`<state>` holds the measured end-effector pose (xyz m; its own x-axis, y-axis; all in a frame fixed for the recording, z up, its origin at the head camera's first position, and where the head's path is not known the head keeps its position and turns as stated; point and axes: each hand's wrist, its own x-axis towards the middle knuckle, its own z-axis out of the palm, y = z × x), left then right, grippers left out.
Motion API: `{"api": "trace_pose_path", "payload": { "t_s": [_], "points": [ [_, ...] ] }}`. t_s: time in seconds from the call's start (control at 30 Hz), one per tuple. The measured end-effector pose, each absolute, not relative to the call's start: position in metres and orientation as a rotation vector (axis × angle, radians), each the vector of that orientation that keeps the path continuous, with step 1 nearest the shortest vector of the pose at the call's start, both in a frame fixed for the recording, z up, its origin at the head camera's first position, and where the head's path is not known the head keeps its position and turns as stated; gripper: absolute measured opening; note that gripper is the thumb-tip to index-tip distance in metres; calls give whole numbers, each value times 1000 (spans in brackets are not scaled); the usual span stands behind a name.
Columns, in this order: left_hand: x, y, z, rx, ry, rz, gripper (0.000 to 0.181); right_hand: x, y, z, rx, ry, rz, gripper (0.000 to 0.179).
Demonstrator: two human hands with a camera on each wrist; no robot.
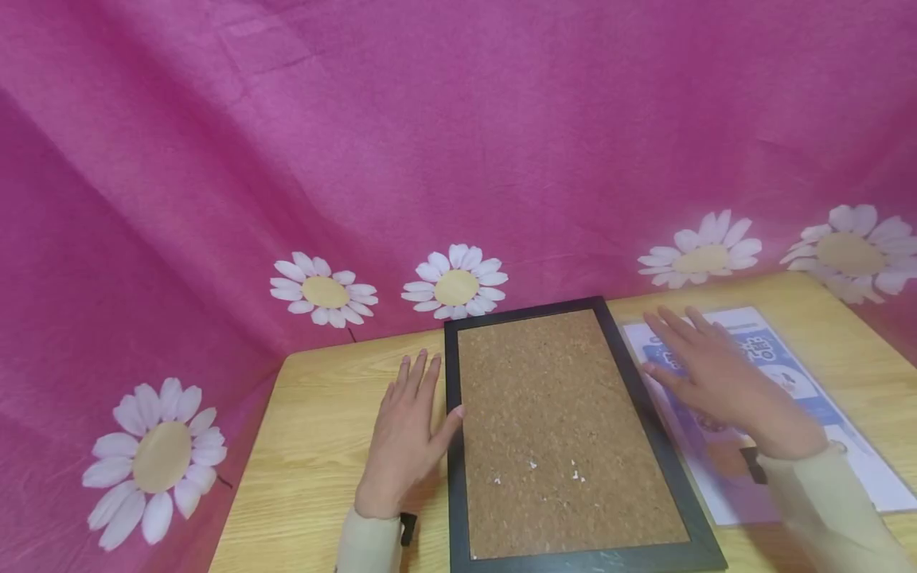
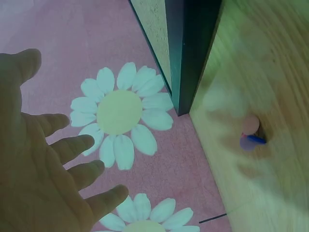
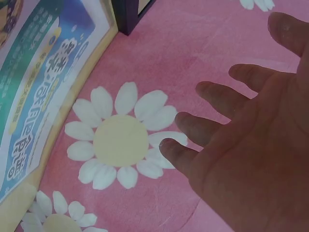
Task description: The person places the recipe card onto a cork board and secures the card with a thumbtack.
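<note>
A cork board point(image 1: 552, 398) in a black frame lies between the two hands, with several small white bits point(image 1: 576, 476) on its lower half. The left hand point(image 1: 401, 438) hovers along its left side, fingers straight and thumb overlapping the frame edge in the head view. Above a printed, glossy sheet point(image 1: 860, 469) right of the board, the right hand point(image 1: 723, 390) is spread with its fingers extended. Neither palm holds anything, as the left wrist view shows of the left hand point(image 2: 43, 159) and the right wrist view of the right hand point(image 3: 251, 135).
Light wood table point(image 1: 315, 430) extends on both sides of the board. Small round pieces point(image 2: 251, 126), one of them blue, lie on the wood in the left wrist view. A pink cloth point(image 1: 501, 143) with white daisies hangs behind the table and at its left.
</note>
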<state>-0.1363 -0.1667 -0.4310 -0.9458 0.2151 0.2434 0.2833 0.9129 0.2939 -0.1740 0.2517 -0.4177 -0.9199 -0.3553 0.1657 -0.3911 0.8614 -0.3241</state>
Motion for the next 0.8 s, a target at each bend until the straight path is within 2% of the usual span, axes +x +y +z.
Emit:
{"api": "trace_pose_path", "payload": {
  "t_s": [0.8],
  "points": [
    [-141, -189, -424, -285, -2884, -549, 71, -182, 287, -423, 543, -2926, 558, 79]
  ]
}}
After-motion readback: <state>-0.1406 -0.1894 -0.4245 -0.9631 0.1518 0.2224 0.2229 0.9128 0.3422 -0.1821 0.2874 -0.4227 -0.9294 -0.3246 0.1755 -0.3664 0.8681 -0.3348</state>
